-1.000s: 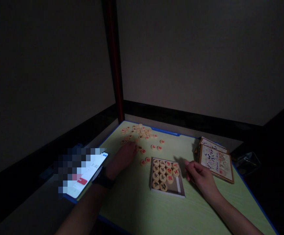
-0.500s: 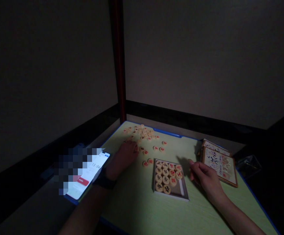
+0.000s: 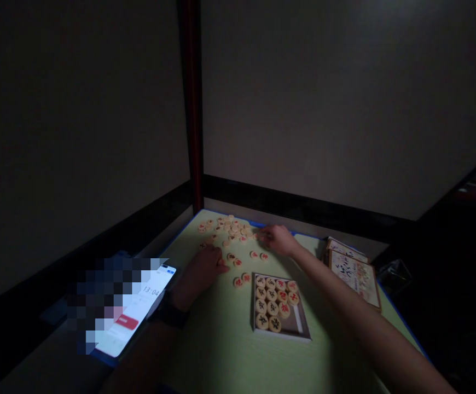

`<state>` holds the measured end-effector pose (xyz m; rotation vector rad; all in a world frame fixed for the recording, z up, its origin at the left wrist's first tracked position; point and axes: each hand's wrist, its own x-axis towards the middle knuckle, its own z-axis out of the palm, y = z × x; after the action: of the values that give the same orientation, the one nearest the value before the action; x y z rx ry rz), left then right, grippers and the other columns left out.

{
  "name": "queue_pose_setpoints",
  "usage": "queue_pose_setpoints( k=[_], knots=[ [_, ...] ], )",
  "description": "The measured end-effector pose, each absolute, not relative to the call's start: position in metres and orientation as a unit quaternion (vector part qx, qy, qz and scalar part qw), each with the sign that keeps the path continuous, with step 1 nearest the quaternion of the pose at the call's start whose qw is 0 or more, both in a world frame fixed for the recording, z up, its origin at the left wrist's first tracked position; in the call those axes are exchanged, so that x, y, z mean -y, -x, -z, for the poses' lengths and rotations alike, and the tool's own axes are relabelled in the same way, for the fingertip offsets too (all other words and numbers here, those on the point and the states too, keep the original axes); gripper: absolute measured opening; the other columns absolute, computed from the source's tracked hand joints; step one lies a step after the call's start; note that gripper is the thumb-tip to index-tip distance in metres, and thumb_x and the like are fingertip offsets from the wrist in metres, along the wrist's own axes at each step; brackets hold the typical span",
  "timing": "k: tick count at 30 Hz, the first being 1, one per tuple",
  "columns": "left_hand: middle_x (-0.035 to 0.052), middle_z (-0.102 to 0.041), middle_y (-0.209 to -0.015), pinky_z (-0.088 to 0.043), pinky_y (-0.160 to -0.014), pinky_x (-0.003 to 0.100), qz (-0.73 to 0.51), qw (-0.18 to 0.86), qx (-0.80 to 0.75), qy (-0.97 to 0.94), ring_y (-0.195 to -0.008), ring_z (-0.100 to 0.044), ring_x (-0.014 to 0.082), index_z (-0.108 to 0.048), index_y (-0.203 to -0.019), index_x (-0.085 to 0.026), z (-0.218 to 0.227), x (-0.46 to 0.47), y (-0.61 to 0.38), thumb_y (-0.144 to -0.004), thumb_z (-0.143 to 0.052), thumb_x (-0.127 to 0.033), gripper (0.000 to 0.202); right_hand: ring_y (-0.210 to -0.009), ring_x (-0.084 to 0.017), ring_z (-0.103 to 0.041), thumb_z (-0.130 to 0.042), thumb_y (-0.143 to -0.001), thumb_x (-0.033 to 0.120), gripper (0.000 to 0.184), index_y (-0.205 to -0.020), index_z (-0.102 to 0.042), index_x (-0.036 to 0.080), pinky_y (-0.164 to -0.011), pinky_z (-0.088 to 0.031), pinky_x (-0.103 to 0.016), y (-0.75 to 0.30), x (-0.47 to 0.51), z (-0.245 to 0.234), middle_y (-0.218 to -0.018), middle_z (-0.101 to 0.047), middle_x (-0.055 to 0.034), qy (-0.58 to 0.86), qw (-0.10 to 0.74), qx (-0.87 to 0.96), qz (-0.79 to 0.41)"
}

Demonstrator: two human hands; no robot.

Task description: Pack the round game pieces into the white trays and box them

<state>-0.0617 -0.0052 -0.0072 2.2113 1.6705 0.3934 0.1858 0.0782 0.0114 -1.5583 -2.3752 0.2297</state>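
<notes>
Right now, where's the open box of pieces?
In the head view, the open box lies low, just right of centre, on the green table, left of the right forearm.

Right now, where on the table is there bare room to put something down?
The green tabletop is bare between the left forearm and the tray, and along the tray's near side. The tray also has a small gap in its near right corner. The table's far left is crowded: loose pieces lie by the left hand and right hand.
</notes>
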Motion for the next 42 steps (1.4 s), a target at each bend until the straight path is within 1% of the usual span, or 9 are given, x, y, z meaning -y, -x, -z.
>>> queue_pose_setpoints(
  k=[3,7,13,17,20,25,32,37,42],
  knots=[
    [0.0083,-0.063,-0.099,-0.044,-0.083,0.033,-0.146,0.17,-0.583,-0.781,-0.092,-0.059,0.0226,-0.056,-0.083,-0.019,0.014,0.001,0.063,-0.085,-0.06,-0.028,0.011,-0.092,-0.023,-0.067,-0.058,-0.083,0.015,0.019,-0.094,-0.074,0.016,-0.076,-0.044,-0.026,-0.173,-0.092,-0.008,-0.103,-0.073,-0.0122,0.533,0.088,0.84,-0.056],
    [0.0087,-0.064,-0.103,-0.043,-0.086,0.034,-0.14,0.164,-0.585,-0.782,-0.097,-0.059,0.0236,-0.056,-0.088,-0.019,0.017,-0.001,0.064,-0.083,-0.064,-0.028,0.014,-0.09,-0.023,-0.067,-0.054,-0.083,0.009,0.02,-0.084,-0.072,0.018,-0.073,-0.042,-0.025,-0.165,-0.097,-0.006,-0.095,-0.074,-0.0109,0.525,0.024,0.85,-0.04],
    [0.0109,-0.064,-0.109,-0.044,-0.088,0.034,-0.12,0.172,-0.586,-0.783,-0.101,-0.06,0.0243,-0.057,-0.089,-0.018,0.008,0.002,0.062,-0.084,-0.065,-0.027,0.013,-0.092,-0.025,-0.068,-0.051,-0.09,0.012,0.018,-0.093,-0.069,0.016,-0.074,-0.042,-0.026,-0.161,-0.095,-0.007,-0.102,-0.072,-0.0156,0.526,-0.001,0.85,-0.027],
    [0.011,-0.064,-0.111,-0.044,-0.091,0.034,-0.122,0.163,-0.58,-0.789,-0.104,-0.06,0.0248,-0.058,-0.093,-0.018,0.008,0.001,0.062,-0.084,-0.065,-0.028,0.015,-0.094,-0.024,-0.067,-0.052,-0.091,0.014,0.023,-0.111,-0.064,0.012,-0.075,-0.043,-0.026,-0.166,-0.084,-0.014,-0.109,-0.07,-0.0174,0.529,0.031,0.848,-0.029],
    [0.0125,-0.064,-0.113,-0.044,-0.094,0.035,-0.12,0.161,-0.582,-0.788,-0.107,-0.06,0.0261,-0.06,-0.096,-0.017,0.008,0.001,0.063,-0.083,-0.065,-0.027,0.017,-0.092,-0.021,-0.067,-0.05,-0.092,0.014,0.027,-0.117,-0.06,0.011,-0.076,-0.043,-0.024,-0.181,-0.07,-0.021,-0.108,-0.07,-0.0147,0.521,0.068,0.85,-0.04],
    [0.015,-0.063,-0.119,-0.044,-0.097,0.038,-0.128,0.161,-0.584,-0.785,-0.112,-0.059,0.0288,-0.062,-0.104,-0.015,0.008,0.001,0.064,-0.082,-0.066,-0.031,0.027,-0.079,-0.015,-0.065,-0.051,-0.087,0.008,0.021,-0.098,-0.067,0.015,-0.071,-0.043,-0.021,-0.214,-0.047,-0.023,-0.093,-0.071,-0.0077,0.509,0.114,0.851,-0.06],
    [0.0144,-0.065,-0.118,-0.047,-0.095,0.038,-0.165,0.129,-0.589,-0.781,-0.109,-0.061,0.0281,-0.065,-0.111,-0.014,0.012,-0.001,0.063,-0.087,-0.062,-0.033,0.031,-0.074,-0.018,-0.059,-0.055,-0.081,0.005,0.016,-0.081,-0.069,0.013,-0.068,-0.042,-0.025,-0.231,-0.032,0.002,-0.084,-0.067,-0.0101,0.525,0.148,0.836,-0.062],
    [0.0093,-0.069,-0.105,-0.047,-0.095,0.038,-0.217,0.07,-0.53,-0.817,-0.103,-0.063,0.0244,-0.068,-0.1,-0.017,0.013,-0.003,0.041,-0.09,-0.059,-0.027,0.018,-0.076,-0.017,-0.06,-0.057,-0.081,0.006,0.019,-0.095,-0.068,0.013,-0.071,-0.043,-0.025,-0.236,-0.02,0.015,-0.092,-0.067,-0.0104,0.536,0.18,0.82,-0.084],
    [0.0107,-0.069,-0.112,-0.045,-0.099,0.037,-0.183,0.045,-0.463,-0.866,-0.11,-0.06,0.0255,-0.068,-0.107,-0.016,0.006,-0.013,0.003,-0.086,-0.061,-0.019,0.022,-0.073,-0.015,-0.061,-0.062,-0.081,0.01,0.022,-0.102,-0.062,0.015,-0.067,-0.044,-0.024,-0.246,-0.006,0.014,-0.088,-0.069,-0.0053,0.549,0.234,0.792,-0.128]
  ],
)
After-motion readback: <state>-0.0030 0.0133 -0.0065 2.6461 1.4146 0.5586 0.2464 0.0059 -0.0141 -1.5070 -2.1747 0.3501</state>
